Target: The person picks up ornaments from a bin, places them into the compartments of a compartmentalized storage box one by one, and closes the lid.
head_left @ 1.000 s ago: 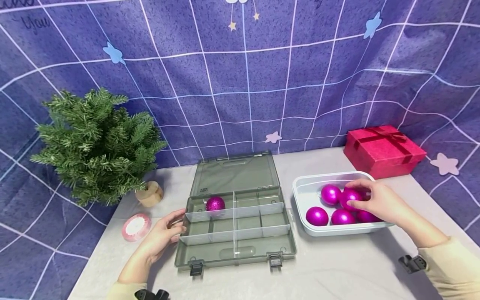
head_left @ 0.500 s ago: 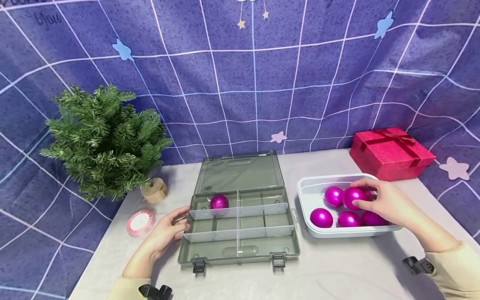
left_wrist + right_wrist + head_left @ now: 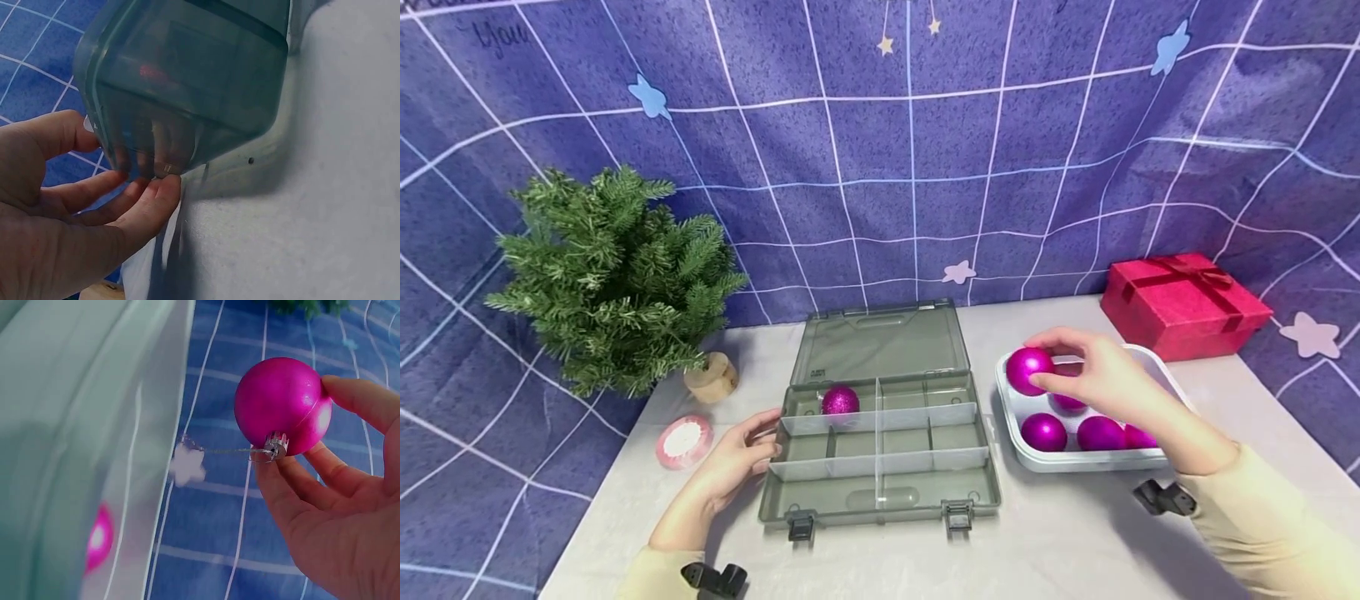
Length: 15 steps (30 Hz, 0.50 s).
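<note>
My right hand (image 3: 1108,375) pinches a shiny magenta Christmas bauble (image 3: 1028,372) between thumb and fingers, above the left part of a white plastic tub (image 3: 1060,464). In the right wrist view the bauble's silver cap and thin hanging loop show. Several more magenta baubles (image 3: 1043,432) lie in the tub, some partly hidden by the hand. My left hand (image 3: 730,467) rests its fingertips against the left side of a see-through grey-green compartment box (image 3: 812,500), whose lid (image 3: 880,342) lies back. One glittery magenta bauble (image 3: 840,402) sits in the box's back left compartment.
A small green artificial tree (image 3: 617,283) on a wooden base (image 3: 711,379) stands at the back left. Near it lies a roll of pink ribbon (image 3: 685,442). A red gift box (image 3: 1183,308) is at the back right, and a blue-purple cloth (image 3: 880,150) hangs behind the table.
My right hand has lifted one bauble from among the others in the tub and carried it left and up. My left hand has stayed at the box's side.
</note>
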Available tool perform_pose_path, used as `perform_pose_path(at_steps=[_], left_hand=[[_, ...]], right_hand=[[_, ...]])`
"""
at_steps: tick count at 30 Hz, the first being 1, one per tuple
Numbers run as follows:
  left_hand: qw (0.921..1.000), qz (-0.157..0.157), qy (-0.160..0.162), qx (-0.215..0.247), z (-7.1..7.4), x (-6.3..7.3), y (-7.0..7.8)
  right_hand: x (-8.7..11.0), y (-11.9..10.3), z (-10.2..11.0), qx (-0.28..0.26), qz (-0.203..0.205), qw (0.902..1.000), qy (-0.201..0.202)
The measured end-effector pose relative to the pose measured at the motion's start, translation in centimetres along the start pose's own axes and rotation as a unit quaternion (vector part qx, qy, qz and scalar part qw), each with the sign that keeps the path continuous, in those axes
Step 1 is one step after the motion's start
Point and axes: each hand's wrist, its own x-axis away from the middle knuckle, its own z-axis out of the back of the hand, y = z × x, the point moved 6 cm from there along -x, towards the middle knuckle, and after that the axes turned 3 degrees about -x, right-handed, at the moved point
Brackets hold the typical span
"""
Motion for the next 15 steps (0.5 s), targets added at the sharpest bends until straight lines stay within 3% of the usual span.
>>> perform_pose_path(at_steps=[9, 15], left_hand=[[1.0, 0.003, 0.002, -0.007, -0.1, 0.0, 0.3], [1.0, 0.002, 0.005, -0.004, 0.0, 0.2, 0.4]], right_hand=[[-3.8, -2.9, -4.9, -0.036, 0.052, 0.997, -0.045], [-6.5, -2.9, -7.7, -0.016, 0.031, 0.9969, -0.071]])
